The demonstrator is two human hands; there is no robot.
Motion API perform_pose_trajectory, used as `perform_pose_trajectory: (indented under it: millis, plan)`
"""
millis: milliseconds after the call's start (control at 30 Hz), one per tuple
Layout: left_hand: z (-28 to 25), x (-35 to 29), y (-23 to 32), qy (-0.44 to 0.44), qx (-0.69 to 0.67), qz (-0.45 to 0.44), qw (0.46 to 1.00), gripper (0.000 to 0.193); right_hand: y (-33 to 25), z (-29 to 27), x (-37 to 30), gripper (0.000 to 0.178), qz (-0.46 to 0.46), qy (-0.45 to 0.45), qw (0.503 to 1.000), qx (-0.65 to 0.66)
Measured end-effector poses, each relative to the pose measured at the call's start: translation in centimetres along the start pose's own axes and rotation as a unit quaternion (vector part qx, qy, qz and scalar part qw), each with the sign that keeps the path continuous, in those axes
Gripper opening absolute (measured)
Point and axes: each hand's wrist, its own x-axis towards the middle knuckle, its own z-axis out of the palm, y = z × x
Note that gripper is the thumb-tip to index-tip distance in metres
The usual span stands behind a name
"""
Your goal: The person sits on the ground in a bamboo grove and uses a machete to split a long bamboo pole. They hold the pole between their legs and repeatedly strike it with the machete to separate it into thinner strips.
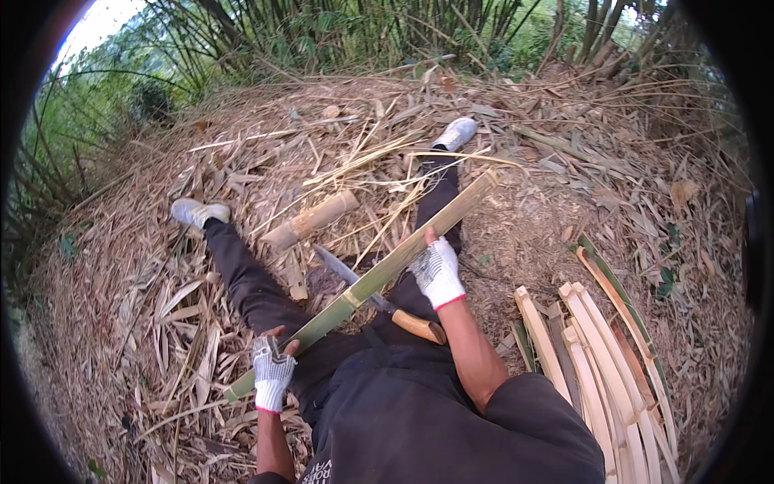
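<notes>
A long green bamboo strip point(385, 271) slants across my lap, from low at the left to high at the right. My left hand point(273, 369), in a white and grey fingerless work glove, grips it near its lower end. Farther up, my right hand point(437, 270) wears a matching glove and holds the strip too, thumb against its edge. Beneath the strip lies a large knife point(419, 324) with a wooden handle; its blade points away to the left, and the strip hides part of it.
Pale split bamboo strips point(601, 367) lie in a pile at my right. A bamboo section point(311, 220) rests between my outstretched legs, with thin shavings point(367, 161) beyond it. Dry leaves and husks cover the ground. Bamboo clumps point(347, 36) stand at the back.
</notes>
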Motion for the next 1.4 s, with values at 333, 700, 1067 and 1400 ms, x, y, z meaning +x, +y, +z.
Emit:
perform_pose_trajectory:
  millis: [333, 700, 1067, 1400]
  plan:
    - [-1.4, 1.6, -2.1, -0.247, 0.073, 0.001, 0.966, 0.057, -1.3, 3.0, 1.6, 0.04, 0.002, -0.095, 0.982, -0.161]
    - [-1.8, -0.5, 0.1, -0.168, -0.049, -0.179, 0.968, 0.053, 5.9, 0.0, -4.9, 0.036, -0.099, -0.295, 0.368, -0.876]
    - [-2.8, -2.0, 1.7, -0.111, -0.124, -0.178, 0.97, 0.051, 7.6, -1.1, -2.8, 0.045, -0.039, -0.301, 0.543, -0.783]
    - [-6.2, -3.1, 5.1, -0.202, -0.38, -0.219, 0.876, 0.031, -3.0, -2.9, -6.9, 0.062, 0.299, -0.301, 0.898, -0.113]
